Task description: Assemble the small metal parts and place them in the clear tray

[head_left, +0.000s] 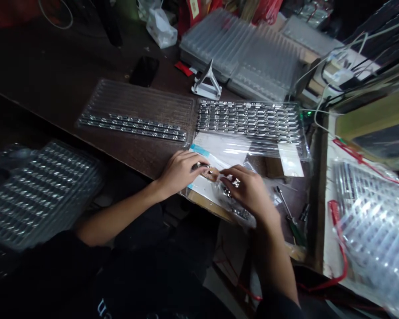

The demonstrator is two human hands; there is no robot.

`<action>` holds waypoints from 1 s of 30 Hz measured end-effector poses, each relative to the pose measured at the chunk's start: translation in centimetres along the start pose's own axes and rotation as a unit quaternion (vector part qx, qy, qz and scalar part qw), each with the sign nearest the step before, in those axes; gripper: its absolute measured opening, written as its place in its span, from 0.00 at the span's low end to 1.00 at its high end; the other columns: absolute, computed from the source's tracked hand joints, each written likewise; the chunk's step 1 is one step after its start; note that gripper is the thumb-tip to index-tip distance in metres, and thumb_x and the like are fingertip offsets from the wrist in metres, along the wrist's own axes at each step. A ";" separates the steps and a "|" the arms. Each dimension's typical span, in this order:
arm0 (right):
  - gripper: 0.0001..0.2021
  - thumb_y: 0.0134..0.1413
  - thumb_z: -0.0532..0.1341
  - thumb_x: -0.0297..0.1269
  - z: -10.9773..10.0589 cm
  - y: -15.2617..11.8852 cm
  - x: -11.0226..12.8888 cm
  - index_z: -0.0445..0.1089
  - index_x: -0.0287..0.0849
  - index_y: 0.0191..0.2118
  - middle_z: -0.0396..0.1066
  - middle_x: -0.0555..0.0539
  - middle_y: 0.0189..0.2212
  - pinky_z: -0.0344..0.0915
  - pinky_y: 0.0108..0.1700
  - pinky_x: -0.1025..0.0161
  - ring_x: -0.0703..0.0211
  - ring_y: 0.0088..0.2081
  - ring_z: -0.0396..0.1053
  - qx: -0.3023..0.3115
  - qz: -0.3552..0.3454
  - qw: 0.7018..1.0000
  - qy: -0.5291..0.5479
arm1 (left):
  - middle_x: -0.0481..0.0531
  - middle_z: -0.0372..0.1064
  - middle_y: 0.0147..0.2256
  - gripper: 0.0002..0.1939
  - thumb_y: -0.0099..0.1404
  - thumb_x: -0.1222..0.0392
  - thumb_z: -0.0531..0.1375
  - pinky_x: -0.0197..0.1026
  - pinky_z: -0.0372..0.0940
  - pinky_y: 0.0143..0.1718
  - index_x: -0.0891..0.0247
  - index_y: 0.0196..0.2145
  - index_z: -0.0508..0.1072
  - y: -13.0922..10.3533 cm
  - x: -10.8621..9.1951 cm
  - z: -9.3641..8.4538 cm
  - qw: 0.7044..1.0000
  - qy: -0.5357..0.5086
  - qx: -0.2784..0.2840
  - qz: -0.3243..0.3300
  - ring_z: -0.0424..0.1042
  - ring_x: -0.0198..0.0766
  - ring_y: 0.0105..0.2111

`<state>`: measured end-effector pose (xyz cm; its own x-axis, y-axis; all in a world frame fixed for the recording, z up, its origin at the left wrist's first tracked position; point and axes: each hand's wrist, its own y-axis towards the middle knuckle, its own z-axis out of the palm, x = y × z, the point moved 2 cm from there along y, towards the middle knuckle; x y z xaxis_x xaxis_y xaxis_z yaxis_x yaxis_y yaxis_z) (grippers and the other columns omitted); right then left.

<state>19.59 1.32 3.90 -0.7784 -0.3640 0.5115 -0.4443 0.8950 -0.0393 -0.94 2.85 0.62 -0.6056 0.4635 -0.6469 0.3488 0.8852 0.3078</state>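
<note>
My left hand (182,170) is closed around a small dark metal part (199,166) at the table's front edge, over a white sheet (231,146). Close beside it, my right hand (248,186) has its thumb and fingers pinched together; whatever sits between them is too small and blurred to name. Under the right hand lies a transparent plastic bag (244,215) with small shiny metal pieces in it. A small brown piece (210,173) shows between the two hands, partly covered by the fingers.
Behind the hands lie a transparent tray (146,99) with a few rows of metal parts and a fuller tray (249,117). A green-handled screwdriver (294,228), phone stand (208,82) and phone (144,71) are nearby. Filled trays (43,186) are stacked at left.
</note>
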 end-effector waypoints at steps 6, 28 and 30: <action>0.06 0.55 0.64 0.36 -1.2 -1.7 -2.1 0.76 0.45 0.39 0.78 0.46 0.37 0.62 0.34 0.62 0.55 0.34 0.74 0.091 0.061 0.992 -0.066 | 0.48 0.78 0.35 0.04 0.62 0.60 0.67 0.44 0.63 0.45 0.59 0.36 0.76 1.0 -1.7 2.1 0.998 -0.050 0.023 0.030 0.74 0.39 0.39; 0.08 0.60 0.59 0.36 -1.9 -1.1 -2.4 0.75 0.42 0.37 0.78 0.46 0.32 0.65 0.36 0.61 0.55 0.33 0.74 -0.054 0.050 0.997 0.039 | 0.49 0.77 0.34 0.03 0.63 0.63 0.66 0.44 0.62 0.44 0.61 0.32 0.74 0.9 -1.5 2.6 0.999 -0.024 0.024 0.030 0.73 0.39 0.38; 0.08 0.59 0.59 0.34 -1.4 -0.5 -2.2 0.76 0.42 0.36 0.78 0.44 0.34 0.66 0.39 0.60 0.54 0.36 0.75 -0.087 0.051 0.994 0.033 | 0.49 0.77 0.34 0.03 0.64 0.62 0.65 0.44 0.64 0.44 0.61 0.33 0.74 0.8 -1.7 2.2 0.998 -0.041 0.009 0.040 0.74 0.39 0.38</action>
<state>22.12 2.04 4.04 -0.7827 -0.2563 0.5671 -0.2762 0.9597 0.0525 1.95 2.65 0.38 -0.5142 0.5272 -0.6765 0.4067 0.8443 0.3489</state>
